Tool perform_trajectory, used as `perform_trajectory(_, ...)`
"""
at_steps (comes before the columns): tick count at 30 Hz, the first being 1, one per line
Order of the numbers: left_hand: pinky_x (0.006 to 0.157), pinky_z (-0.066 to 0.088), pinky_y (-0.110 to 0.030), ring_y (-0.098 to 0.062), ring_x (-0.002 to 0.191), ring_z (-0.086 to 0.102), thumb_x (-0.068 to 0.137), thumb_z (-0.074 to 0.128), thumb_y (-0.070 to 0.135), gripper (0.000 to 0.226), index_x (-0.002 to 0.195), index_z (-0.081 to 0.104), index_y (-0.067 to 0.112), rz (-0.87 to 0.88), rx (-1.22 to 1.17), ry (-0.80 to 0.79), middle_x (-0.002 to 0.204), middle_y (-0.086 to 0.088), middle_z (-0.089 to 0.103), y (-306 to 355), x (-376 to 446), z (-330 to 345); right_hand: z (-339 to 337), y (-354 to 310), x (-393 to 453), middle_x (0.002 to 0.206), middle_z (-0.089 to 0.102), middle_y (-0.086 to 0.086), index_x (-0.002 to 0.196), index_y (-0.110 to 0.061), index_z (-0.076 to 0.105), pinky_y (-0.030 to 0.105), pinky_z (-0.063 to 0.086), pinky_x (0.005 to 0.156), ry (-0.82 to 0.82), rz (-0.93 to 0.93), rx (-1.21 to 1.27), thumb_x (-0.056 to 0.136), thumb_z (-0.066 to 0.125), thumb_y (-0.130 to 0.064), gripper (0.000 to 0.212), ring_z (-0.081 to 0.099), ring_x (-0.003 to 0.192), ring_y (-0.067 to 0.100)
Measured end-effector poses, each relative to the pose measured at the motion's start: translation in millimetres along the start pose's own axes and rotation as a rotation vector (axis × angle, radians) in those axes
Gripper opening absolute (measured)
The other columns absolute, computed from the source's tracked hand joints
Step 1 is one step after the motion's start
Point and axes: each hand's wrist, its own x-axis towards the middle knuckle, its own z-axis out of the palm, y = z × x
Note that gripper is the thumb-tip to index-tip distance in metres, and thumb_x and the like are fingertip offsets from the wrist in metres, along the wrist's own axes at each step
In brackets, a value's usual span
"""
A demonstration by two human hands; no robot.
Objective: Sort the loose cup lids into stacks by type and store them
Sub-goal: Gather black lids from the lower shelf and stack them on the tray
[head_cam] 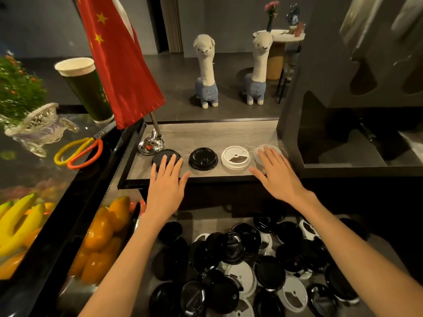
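At the far left, yellow bananas (16,221) and orange peppers (100,232) lie in a glass-fronted case, with yellow-and-orange scissors (79,152) on its top near a tall green paper cup (88,92). A red flag (116,62) hangs from a chrome stand (151,145) at the left end of a raised wooden shelf (206,133). Four lids sit in a row along this shelf. The left hand (166,181) lies flat, fingers straight and spread, its grip wide and holding nothing, fingertips resting on the flat black lid (162,155). Next comes a black sip lid (203,158), then a white lid (235,157) (its drinking slot shows dark). The right hand (275,173) is likewise flat with an open grip, fingers spread over the clear lid (267,152) at the row's right end. Below the shelf, between the forearms, a loose pile of lids (251,266) in black and white covers the lower counter (201,221). Two plush alpacas (206,72) stand on the floor beyond the shelf. A dark machine (343,88) stands at the right.
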Motion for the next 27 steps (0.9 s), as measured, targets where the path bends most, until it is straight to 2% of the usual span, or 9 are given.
perform_trajectory(3, 0.129, 0.011, -0.047, -0.024, 0.158, 0.016, 0.106, 0.026, 0.048, 0.06, 0.156, 0.038, 0.017, -0.021, -0.082, 0.093, 0.166, -0.005, 0.032, 9, -10, -9, -6, -9, -11, 0.169, 0.026, 0.01, 0.161, -0.008, 0.03, 0.043, 0.017, 0.13, 0.118, -0.046, 0.128, 0.098, 0.023, -0.067, 0.086, 0.016, 0.159, 0.024)
perform_trajectory(6, 0.123, 0.031, -0.045, -0.023, 0.145, 0.04, 0.107, 0.046, 0.033, 0.041, 0.141, 0.055, 0.012, -0.059, -0.222, 0.27, 0.145, -0.007, 0.056, 28, -33, -20, -12, -21, -36, 0.158, 0.044, 0.002, 0.151, -0.013, 0.048, 0.035, 0.03, 0.123, 0.232, -0.096, 0.352, 0.103, 0.041, -0.053, 0.062, 0.035, 0.15, 0.018)
perform_trajectory(8, 0.111, 0.04, -0.029, -0.016, 0.127, 0.049, 0.105, 0.05, 0.027, 0.029, 0.129, 0.06, 0.013, -0.062, -0.304, 0.327, 0.127, -0.001, 0.061, 41, -57, -19, -7, -25, -58, 0.141, 0.055, -0.004, 0.139, -0.017, 0.058, 0.031, 0.039, 0.117, 0.294, -0.146, 0.424, 0.105, 0.049, -0.041, 0.042, 0.048, 0.136, 0.012)
perform_trajectory(11, 0.089, 0.038, -0.007, -0.004, 0.107, 0.05, 0.104, 0.053, 0.023, 0.017, 0.118, 0.062, 0.02, -0.109, -0.429, 0.201, 0.112, 0.009, 0.058, 53, -94, 5, 26, -22, -91, 0.123, 0.061, -0.008, 0.127, -0.02, 0.063, 0.03, 0.048, 0.105, 0.218, -0.162, 0.495, 0.104, 0.059, -0.029, 0.025, 0.058, 0.118, 0.009)
perform_trajectory(15, 0.076, 0.047, -0.017, -0.004, 0.093, 0.061, 0.103, 0.055, 0.021, 0.01, 0.107, 0.062, 0.028, -0.296, -0.631, -0.037, 0.099, 0.011, 0.064, 55, -138, 59, 87, -14, -116, 0.135, 0.055, -0.007, 0.139, -0.022, 0.055, 0.037, 0.051, 0.105, -0.186, -0.158, 0.421, 0.095, 0.073, -0.033, 0.048, 0.057, 0.125, 0.013)
perform_trajectory(18, 0.08, 0.057, -0.027, -0.007, 0.091, 0.067, 0.103, 0.056, 0.013, 0.015, 0.103, 0.067, 0.022, -0.535, -0.829, -0.177, 0.098, 0.003, 0.071, 58, -164, 83, 118, -23, -117, 0.149, 0.045, -0.002, 0.15, -0.022, 0.043, 0.042, 0.042, 0.114, -0.399, -0.161, 0.37, 0.084, 0.084, -0.039, 0.08, 0.048, 0.138, 0.021)
perform_trajectory(20, 0.081, 0.059, -0.033, -0.019, 0.091, 0.07, 0.103, 0.052, 0.006, 0.019, 0.104, 0.068, 0.015, -0.655, -0.934, -0.204, 0.097, -0.004, 0.073, 59, -177, 93, 132, -32, -113, 0.157, 0.036, 0.001, 0.157, -0.021, 0.034, 0.044, 0.034, 0.12, -0.464, -0.184, 0.328, 0.079, 0.087, -0.043, 0.097, 0.037, 0.145, 0.024)
perform_trajectory(22, 0.075, 0.057, -0.029, -0.022, 0.086, 0.068, 0.104, 0.047, 0.001, 0.023, 0.108, 0.068, 0.007, -0.77, -1.036, -0.211, 0.1, -0.013, 0.072, 61, -186, 97, 142, -40, -107, 0.163, 0.03, 0.001, 0.16, -0.02, 0.027, 0.043, 0.027, 0.124, -0.504, -0.195, 0.284, 0.078, 0.088, -0.042, 0.104, 0.03, 0.15, 0.024)
perform_trajectory(27, 0.075, 0.058, -0.029, -0.023, 0.087, 0.068, 0.106, 0.045, 0.003, 0.022, 0.114, 0.066, 0.005, -0.877, -1.158, -0.236, 0.109, -0.022, 0.072, 65, -199, 100, 153, -42, -104, 0.157, 0.04, 0.002, 0.158, -0.02, 0.034, 0.04, 0.031, 0.12, -0.49, -0.15, 0.346, 0.082, 0.085, -0.033, 0.093, 0.039, 0.144, 0.027)
